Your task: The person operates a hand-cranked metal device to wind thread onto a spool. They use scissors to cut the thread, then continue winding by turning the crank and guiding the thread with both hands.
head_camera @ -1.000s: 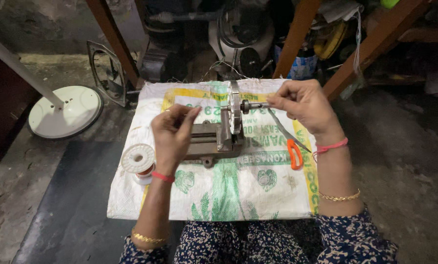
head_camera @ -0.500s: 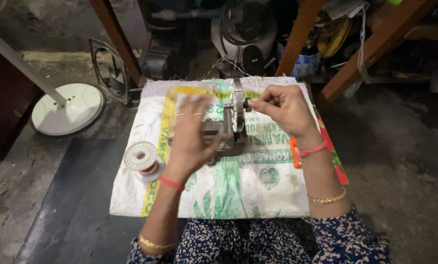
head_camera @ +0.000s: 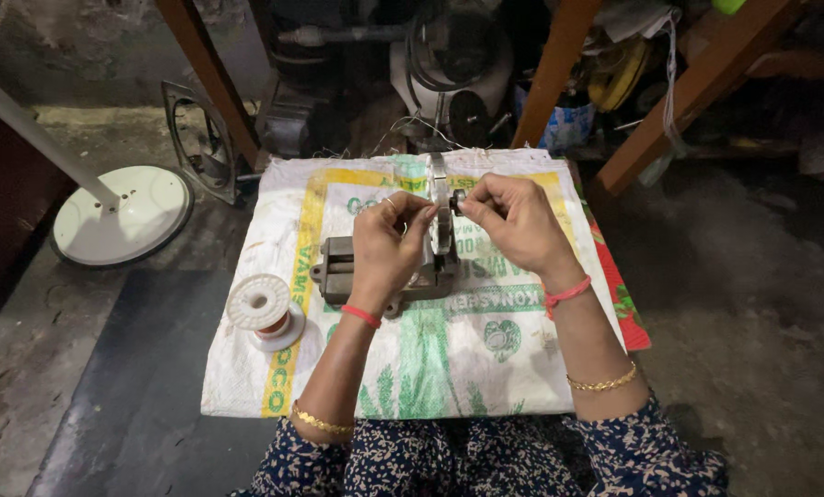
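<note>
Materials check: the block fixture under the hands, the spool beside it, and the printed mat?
Block fixture: looks like cast or machined metal, dull grey, matte, with hard edges. Spool: probably white plastic, with smooth glossy flanges; its core shows a coppery winding, likely wire. Printed mat: seems a woven plastic sack, with a faint weave sheen and creases. Both hands, left and right, pinch at the fixture's upright disc.

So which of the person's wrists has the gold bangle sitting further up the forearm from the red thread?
The left wrist: its gold bangle sits far down the forearm from the red thread; on the right, bangle and thread lie closer.
</note>
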